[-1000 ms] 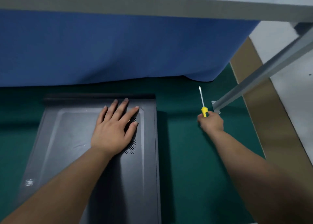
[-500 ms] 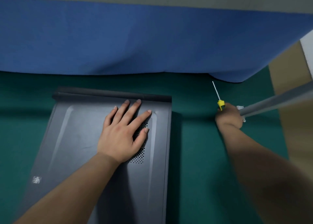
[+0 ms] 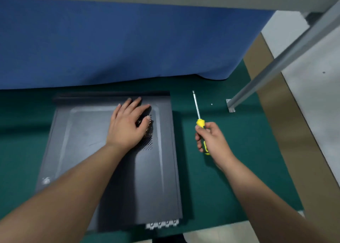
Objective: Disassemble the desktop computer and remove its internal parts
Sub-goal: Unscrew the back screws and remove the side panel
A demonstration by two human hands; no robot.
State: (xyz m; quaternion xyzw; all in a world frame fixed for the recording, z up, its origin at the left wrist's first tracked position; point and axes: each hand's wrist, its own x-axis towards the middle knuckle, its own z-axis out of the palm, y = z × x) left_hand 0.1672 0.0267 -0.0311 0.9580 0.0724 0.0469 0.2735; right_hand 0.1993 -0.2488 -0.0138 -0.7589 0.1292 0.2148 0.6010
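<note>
The case (image 3: 110, 160) is lying flat on the green mat (image 3: 230, 169), side panel up and still closed, its rear connectors showing at the near edge. The left hand (image 3: 127, 125) is still pressing down on the panel over the vent holes, fingers straight and spread, gripping nothing. The right hand (image 3: 211, 141) is coming back toward the case: a second ago it was out by the frame bracket (image 3: 230, 105), and now it is sitting nearer and more to the middle, fingers curled round the yellow handle of the screwdriver (image 3: 199, 117), shaft pointing away toward the blue cloth (image 3: 128, 40). A small pale speck (image 3: 211, 104), possibly a screw, is lying on the mat between shaft and bracket; too small to confirm. Judgement: the tool is fetched and disassembly is only starting, with panel screws likely next.
</note>
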